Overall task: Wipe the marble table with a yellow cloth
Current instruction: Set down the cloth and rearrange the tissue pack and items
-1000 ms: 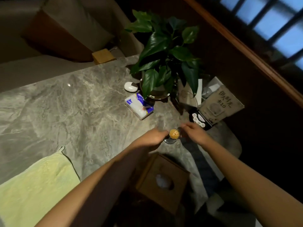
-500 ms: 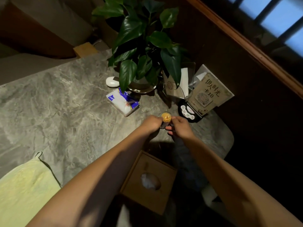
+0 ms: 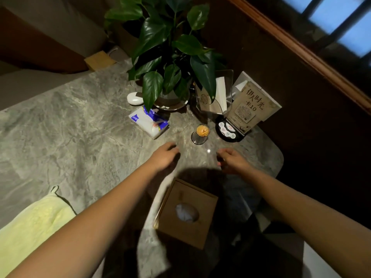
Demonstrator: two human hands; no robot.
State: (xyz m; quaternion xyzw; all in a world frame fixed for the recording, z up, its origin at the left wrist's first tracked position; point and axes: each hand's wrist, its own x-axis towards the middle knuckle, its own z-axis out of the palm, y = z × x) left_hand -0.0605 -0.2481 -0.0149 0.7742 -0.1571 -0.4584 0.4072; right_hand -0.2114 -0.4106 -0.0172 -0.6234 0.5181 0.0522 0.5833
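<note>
Hovering left hand (image 3: pixel 165 157) and right hand (image 3: pixel 233 161), loosely curled, empty, near toothpick jar (image 3: pixel 200 135) by marble table's (image 3: pixel 60 137) right corner; seeing yellow cloth (image 3: pixel 34 223) lying at left edge.

— What lies at the near left?
— A pale yellow terry cloth (image 3: pixel 34 227), spread flat, with a small loop at its far corner.
— On what?
— A grey-green veined marble table (image 3: pixel 70 127), polished, with a rounded corner at the far right. The cloth covers its near-left part.
</note>
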